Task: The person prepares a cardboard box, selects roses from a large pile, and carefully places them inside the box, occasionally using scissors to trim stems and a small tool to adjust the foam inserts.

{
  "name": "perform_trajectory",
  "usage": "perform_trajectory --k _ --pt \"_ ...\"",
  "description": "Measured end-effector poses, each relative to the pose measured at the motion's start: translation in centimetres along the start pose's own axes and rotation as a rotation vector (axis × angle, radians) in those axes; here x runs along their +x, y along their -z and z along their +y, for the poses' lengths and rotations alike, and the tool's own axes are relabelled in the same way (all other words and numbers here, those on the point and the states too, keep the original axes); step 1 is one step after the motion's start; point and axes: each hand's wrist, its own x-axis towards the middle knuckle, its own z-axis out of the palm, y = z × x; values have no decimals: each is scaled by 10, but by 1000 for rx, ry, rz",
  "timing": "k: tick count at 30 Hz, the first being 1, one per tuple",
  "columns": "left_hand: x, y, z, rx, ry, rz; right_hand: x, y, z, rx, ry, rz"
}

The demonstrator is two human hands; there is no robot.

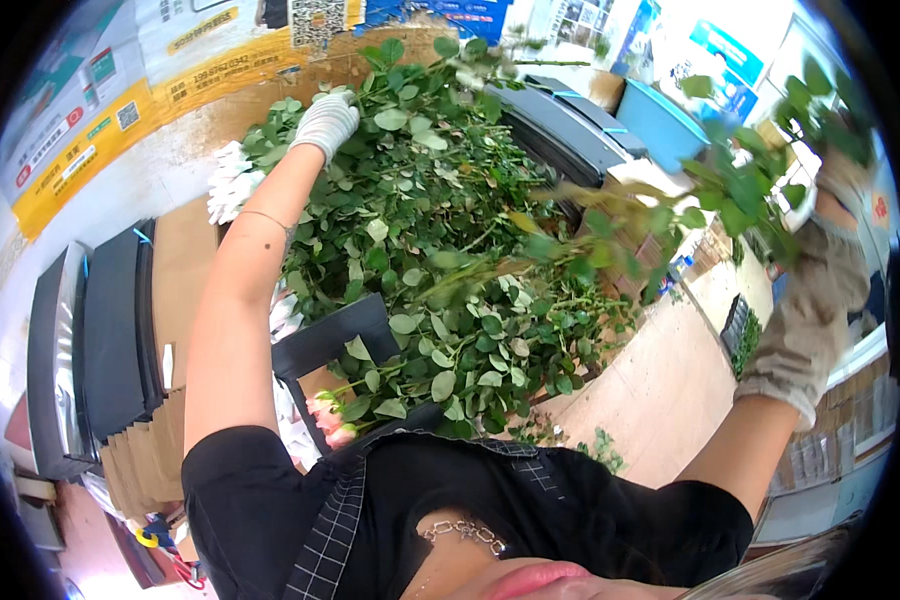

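A big heap of leafy green rose stems fills the middle of the view. My left hand, in a whitish knitted glove, is at the heap's far left edge, its fingers curled among the stems and partly hidden by leaves. Off to the right, my right hand wears a glove and a grubby beige sleeve cover. It grips a few leafy rose stems raised beside the heap, blurred by motion. Close to my chest, pink roses lie in a black open-sided holder, their stems pointing right.
White-wrapped flower heads stick out left of the heap. Black boxes and brown cardboard stand along the left wall. Behind the heap are dark stacked boxes and a blue tub. Fallen leaves lie on the floor.
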Motion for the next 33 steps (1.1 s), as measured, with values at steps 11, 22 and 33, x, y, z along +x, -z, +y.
perform_trajectory --k 11,22,33 --pt "-83 -38 -72 -799 6 247 -18 -11 -157 955 110 -321" --pt "-335 15 64 -1815 -236 310 -239 -148 -233 602 954 -790" --pt "-349 102 -1 -1654 569 1031 -226 -173 -252 439 1098 -845"
